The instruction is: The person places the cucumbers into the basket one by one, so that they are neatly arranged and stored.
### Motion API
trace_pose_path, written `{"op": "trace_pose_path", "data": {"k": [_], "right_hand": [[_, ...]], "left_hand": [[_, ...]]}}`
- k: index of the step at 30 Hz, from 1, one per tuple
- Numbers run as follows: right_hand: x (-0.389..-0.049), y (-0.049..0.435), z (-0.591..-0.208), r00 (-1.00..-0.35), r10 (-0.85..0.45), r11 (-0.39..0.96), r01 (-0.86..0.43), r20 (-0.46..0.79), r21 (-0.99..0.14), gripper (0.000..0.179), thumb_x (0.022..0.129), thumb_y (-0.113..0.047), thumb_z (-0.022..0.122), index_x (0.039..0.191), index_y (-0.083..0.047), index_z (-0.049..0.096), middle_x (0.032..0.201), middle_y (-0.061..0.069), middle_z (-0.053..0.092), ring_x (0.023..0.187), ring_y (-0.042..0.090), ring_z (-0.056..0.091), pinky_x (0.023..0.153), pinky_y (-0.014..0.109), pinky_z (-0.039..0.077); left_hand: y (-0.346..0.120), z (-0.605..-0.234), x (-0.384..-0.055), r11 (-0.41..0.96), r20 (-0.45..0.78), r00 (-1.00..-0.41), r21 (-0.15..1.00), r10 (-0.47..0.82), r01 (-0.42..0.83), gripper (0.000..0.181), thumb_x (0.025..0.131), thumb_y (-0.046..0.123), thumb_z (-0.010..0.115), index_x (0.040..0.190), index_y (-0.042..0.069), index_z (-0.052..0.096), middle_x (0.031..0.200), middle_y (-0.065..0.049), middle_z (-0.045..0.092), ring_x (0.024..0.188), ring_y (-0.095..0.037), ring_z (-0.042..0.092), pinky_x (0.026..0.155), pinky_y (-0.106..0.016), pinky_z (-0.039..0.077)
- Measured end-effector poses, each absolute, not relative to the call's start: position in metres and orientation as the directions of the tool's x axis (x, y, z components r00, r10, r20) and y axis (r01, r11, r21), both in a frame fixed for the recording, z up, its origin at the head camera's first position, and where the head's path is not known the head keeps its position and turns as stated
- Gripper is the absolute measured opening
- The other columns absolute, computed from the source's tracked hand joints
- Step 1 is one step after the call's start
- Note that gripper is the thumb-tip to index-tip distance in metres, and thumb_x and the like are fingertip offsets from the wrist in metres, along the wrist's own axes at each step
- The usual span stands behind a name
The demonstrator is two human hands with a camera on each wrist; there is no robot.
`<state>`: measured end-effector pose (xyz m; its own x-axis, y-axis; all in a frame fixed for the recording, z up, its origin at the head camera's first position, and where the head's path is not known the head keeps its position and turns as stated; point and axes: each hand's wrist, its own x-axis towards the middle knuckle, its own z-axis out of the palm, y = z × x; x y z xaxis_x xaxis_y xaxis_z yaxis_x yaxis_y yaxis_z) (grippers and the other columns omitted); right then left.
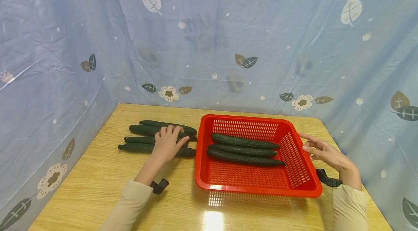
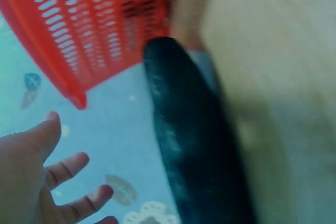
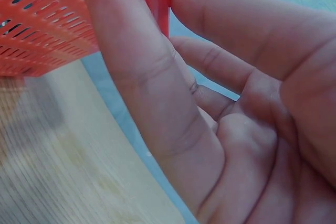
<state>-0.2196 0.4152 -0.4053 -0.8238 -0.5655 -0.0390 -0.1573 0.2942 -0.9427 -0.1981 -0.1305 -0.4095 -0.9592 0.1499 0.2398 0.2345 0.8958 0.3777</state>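
At left, 4 cucumbers look firm, best gripped mid-length; left hand spread, right hand pinching basket rim.

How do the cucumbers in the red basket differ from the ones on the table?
Number: there are three basket cucumbers, but four table cucumbers in view.
Place: the basket cucumbers lie inside the red basket; the table cucumbers lie on the wooden table.
View: from above, the basket cucumbers are uncovered, while the table cucumbers are partly hidden.
Both groups are long and dark green.
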Motion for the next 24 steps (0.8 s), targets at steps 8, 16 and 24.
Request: {"op": "trace_pose_path", "data": {"k": [8, 16, 24], "right_hand": [[-0.22, 0.416, -0.406, -0.813, -0.581, 0.263, -0.163, -0.021, -0.951, 0.053, 0.099, -0.001, 0.038, 0.145, 0.004, 0.014, 0.096, -0.002, 0.055, 0.085, 0.012, 0.061, 0.07, 0.035, 0.054], [-0.221, 0.416, -0.407, -0.808, -0.589, 0.248, -0.166, -0.012, -0.954, 0.052, 0.098, 0.0, 0.037, 0.145, 0.005, 0.014, 0.096, -0.003, 0.056, 0.085, 0.012, 0.061, 0.07, 0.034, 0.054], [-0.221, 0.416, -0.408, -0.803, -0.596, 0.238, -0.162, -0.013, -0.958, 0.053, 0.099, 0.0, 0.037, 0.144, 0.006, 0.012, 0.097, -0.003, 0.056, 0.086, 0.012, 0.062, 0.069, 0.035, 0.054]], "left_hand": [[-0.153, -0.433, -0.194, 0.903, 0.164, -0.977, 0.384, 0.137, 0.191, 0.043, 0.091, 0.048, 0.053, 0.119, 0.017, 0.049, 0.115, -0.016, 0.04, 0.114, -0.042, 0.029, 0.089, -0.062, 0.023], [-0.171, -0.444, -0.191, 0.91, 0.101, -0.987, 0.383, 0.128, 0.157, 0.043, 0.089, 0.051, 0.053, 0.115, 0.016, 0.049, 0.114, -0.016, 0.037, 0.113, -0.043, 0.026, 0.089, -0.065, 0.02], [-0.179, -0.448, -0.187, 0.92, 0.045, -0.992, 0.369, 0.119, 0.127, 0.045, 0.087, 0.052, 0.055, 0.112, 0.017, 0.047, 0.113, -0.014, 0.035, 0.111, -0.041, 0.026, 0.093, -0.068, 0.013]]}}
